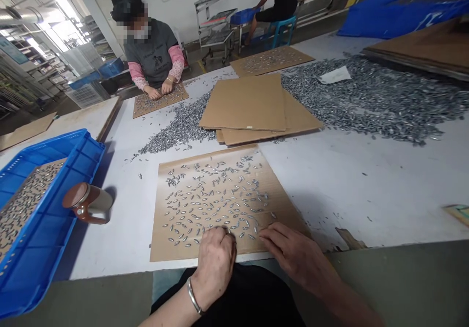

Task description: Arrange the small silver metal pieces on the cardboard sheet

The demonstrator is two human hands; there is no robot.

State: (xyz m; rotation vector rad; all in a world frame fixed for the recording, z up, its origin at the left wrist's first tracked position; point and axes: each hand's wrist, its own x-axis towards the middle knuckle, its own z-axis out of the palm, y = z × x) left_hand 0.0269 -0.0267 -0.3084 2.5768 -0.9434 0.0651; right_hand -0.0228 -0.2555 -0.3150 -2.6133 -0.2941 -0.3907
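In front of me lies a brown cardboard sheet [205, 168], scattered with small silver spindle-shaped metal pieces [220, 205]. They sit in loose rows toward the left and front, with looser clusters at the far side. My left hand [216, 256], with a silver bangle at the wrist, rests at the sheet's front edge. Its fingers are curled inward and their tips are hidden. Over the right front part of the sheet is my right hand [293, 253], thumb and fingers drawn together beside several pieces. Whatever its fingertips hold is too small to make out.
At left stand a blue crate [82, 165] holding a covered sheet and a brown-lidded mug [90, 202]. Beyond my sheet are stacked cardboard sheets [245, 102] and heaps of metal pieces [366, 97]. A co-worker [154, 55] handles pieces on another sheet [142, 107] across the table.
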